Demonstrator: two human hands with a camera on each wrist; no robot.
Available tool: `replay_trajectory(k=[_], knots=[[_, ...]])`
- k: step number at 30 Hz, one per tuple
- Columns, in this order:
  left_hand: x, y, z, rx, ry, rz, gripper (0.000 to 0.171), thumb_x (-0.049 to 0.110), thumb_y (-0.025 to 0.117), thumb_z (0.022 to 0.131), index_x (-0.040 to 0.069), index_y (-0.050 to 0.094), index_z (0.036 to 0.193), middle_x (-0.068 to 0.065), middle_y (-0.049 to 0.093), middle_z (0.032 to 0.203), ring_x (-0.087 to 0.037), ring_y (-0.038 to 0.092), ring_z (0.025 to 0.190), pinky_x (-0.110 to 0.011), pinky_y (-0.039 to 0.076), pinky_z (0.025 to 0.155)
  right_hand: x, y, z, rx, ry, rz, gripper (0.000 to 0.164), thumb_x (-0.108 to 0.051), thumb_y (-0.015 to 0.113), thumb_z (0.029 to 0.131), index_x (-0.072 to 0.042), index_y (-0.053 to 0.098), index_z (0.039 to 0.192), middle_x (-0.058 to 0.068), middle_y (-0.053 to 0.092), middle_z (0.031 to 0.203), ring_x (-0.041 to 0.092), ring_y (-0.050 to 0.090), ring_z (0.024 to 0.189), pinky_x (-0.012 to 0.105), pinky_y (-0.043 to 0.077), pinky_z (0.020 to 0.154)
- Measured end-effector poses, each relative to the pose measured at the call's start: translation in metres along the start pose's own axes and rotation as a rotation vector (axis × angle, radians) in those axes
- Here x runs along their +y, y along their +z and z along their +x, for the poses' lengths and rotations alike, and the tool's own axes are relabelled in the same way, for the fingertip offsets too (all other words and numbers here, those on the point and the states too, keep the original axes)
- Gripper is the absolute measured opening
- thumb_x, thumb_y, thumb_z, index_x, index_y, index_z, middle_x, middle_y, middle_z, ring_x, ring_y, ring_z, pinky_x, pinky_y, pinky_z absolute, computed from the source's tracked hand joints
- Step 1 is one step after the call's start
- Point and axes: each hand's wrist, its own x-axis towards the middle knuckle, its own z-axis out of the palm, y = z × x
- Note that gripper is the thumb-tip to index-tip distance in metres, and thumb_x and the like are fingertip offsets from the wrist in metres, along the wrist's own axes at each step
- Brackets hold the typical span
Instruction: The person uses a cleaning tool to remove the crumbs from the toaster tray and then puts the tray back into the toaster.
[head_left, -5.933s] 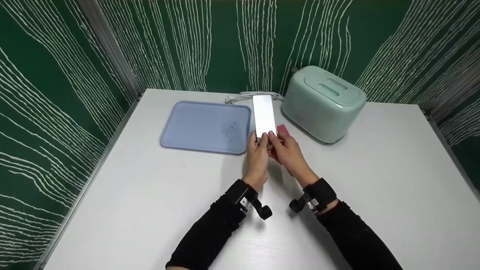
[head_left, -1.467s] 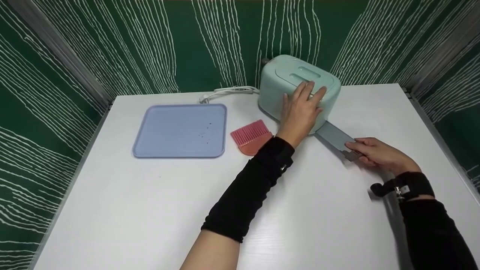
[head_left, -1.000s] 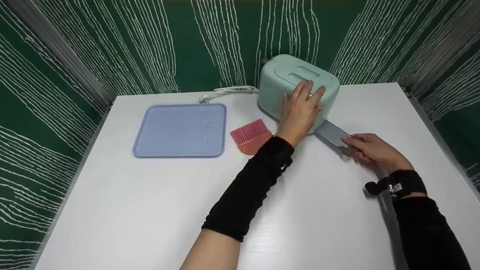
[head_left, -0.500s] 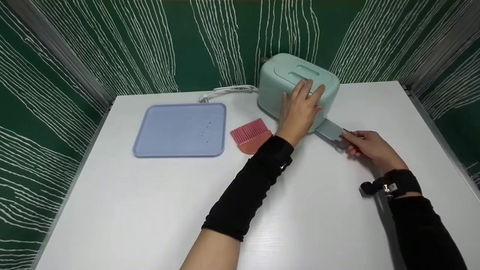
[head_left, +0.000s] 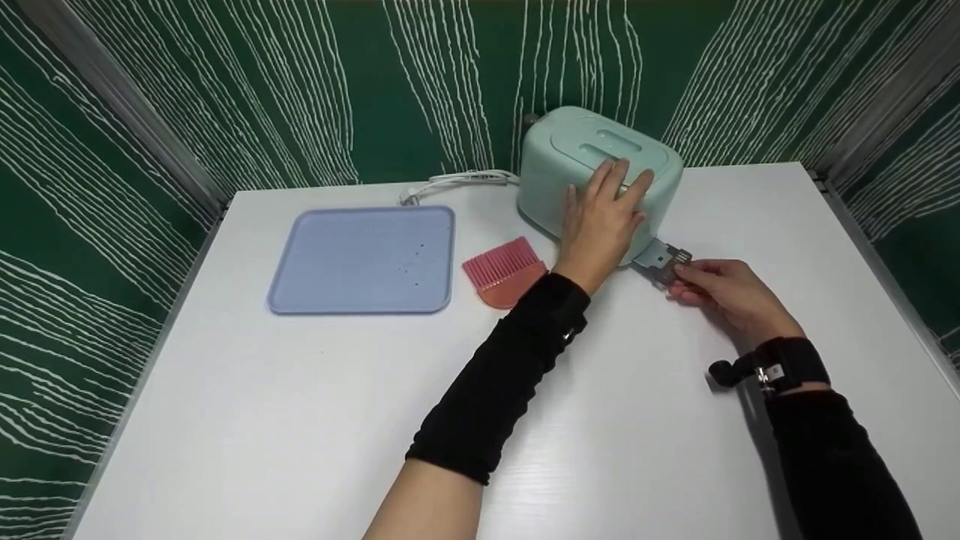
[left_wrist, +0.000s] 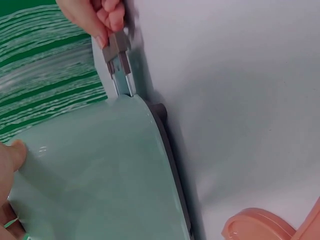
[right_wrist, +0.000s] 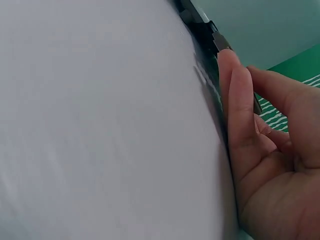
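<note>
A mint-green toaster [head_left: 547, 187] stands at the back right of the white table. My left hand [head_left: 600, 229] rests on it with spread fingers across its near top edge; its thumb shows at the left of the left wrist view. Low at the toaster's right end, the grey crumb tray [head_left: 655, 256] sticks out a short way, most of it hidden inside. My right hand [head_left: 735, 300] pinches its dark outer end between thumb and fingers. That same crumb tray [left_wrist: 120, 70] appears above the toaster body [left_wrist: 100, 170] in the left wrist view.
Left of the toaster lies a pink-orange brush [head_left: 506, 274], partly behind the left wrist. A flat blue tray [head_left: 345, 262] with several dark crumbs sits further left. The white power cord [head_left: 469, 178] runs along the back edge by the green wall.
Earlier both hands held the crumb tray up over the table by the brush. Now the left hand is on the toaster, and the right has slid the crumb tray leftward, deeper into it.
</note>
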Motion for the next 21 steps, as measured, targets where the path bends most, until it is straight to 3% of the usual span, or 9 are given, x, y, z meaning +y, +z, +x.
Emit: replay_trajectory(k=[4, 10, 21], knots=[[0.000, 0.000, 0.000, 0.001, 0.000, 0.007, 0.058, 0.043, 0.061, 0.107, 0.034, 0.046, 0.163, -0.001, 0.039, 0.173, -0.021, 0.032, 0.163, -0.061, 0.037, 0.127, 0.001, 0.005, 0.003, 0.030, -0.010, -0.085, 0.037, -0.034, 0.065, 0.109, 0.002, 0.067, 0.119, -0.006, 0.080, 0.086, 0.001, 0.076, 0.079, 0.015, 0.061, 0.075], [0.000, 0.000, -0.001, -0.004, 0.012, 0.009, 0.058, 0.043, 0.061, 0.108, 0.033, 0.046, 0.163, -0.002, 0.039, 0.173, -0.023, 0.032, 0.164, -0.061, 0.037, 0.127, 0.001, 0.014, 0.008, 0.014, -0.023, -0.160, 0.054, -0.033, 0.054, 0.114, 0.015, 0.052, 0.139, -0.010, 0.079, 0.088, -0.002, 0.075, 0.083, 0.014, 0.061, 0.078], [0.000, 0.001, 0.000, -0.013, 0.004, 0.032, 0.059, 0.045, 0.058, 0.109, 0.034, 0.044, 0.164, -0.001, 0.037, 0.174, -0.022, 0.031, 0.164, -0.060, 0.036, 0.128, -0.004, 0.026, 0.013, -0.009, -0.024, -0.124, 0.050, -0.025, 0.048, 0.116, 0.017, 0.047, 0.142, -0.010, 0.078, 0.089, -0.002, 0.074, 0.084, 0.013, 0.060, 0.080]])
